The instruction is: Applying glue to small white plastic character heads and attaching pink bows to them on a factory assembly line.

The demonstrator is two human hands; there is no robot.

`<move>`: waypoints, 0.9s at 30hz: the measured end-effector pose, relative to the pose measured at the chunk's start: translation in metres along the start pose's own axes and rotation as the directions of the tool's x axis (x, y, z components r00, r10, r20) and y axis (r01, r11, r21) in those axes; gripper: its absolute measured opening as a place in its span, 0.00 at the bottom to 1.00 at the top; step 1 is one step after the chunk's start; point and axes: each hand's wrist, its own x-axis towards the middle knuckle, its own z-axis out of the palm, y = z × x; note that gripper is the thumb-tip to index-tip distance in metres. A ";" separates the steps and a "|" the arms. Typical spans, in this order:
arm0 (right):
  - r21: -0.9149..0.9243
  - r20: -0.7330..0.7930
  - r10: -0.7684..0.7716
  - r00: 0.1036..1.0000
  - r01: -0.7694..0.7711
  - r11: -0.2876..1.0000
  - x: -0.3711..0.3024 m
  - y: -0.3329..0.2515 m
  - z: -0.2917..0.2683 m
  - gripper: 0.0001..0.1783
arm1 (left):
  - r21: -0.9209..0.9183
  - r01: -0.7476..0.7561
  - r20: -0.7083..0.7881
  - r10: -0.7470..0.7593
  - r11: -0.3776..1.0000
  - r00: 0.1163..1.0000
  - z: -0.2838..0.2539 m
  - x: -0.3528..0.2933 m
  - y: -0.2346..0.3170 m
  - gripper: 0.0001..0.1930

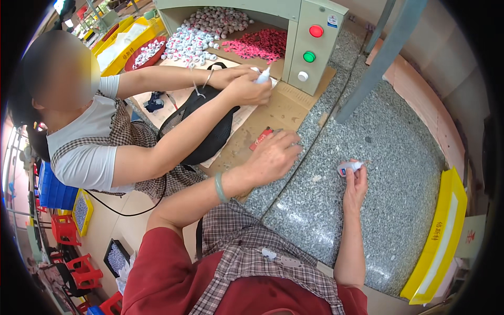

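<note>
My right hand [356, 186] is closed around a small white squeeze bottle [346, 168] with a thin pointed nozzle, held above the speckled grey stone top. Further left, my left hand [278, 154], with a pale green bangle at its wrist, hovers over the border of the cardboard and the stone. Its fingers are loosely bent and a little apart, and I see nothing in them. A small red packet [261, 138] lies on the cardboard [286, 111] just beyond that hand. Across from it, a co-worker's hands [249, 86] hold a similar white nozzle bottle [263, 76].
A grey-green machine housing [315, 47] with red, green and white buttons stands at the back. Piles of small white pieces [191, 44] and pink-red pieces [257, 44] lie under it. A metal post [380, 60] rises at the right, and a yellow tray [438, 236] stands near the right edge.
</note>
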 end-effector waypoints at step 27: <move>-0.009 0.013 -0.015 1.000 0.015 1.000 -0.004 -0.004 -0.003 0.16 | 0.137 -0.128 0.107 0.113 0.982 0.988 0.105 0.087 -0.020 0.15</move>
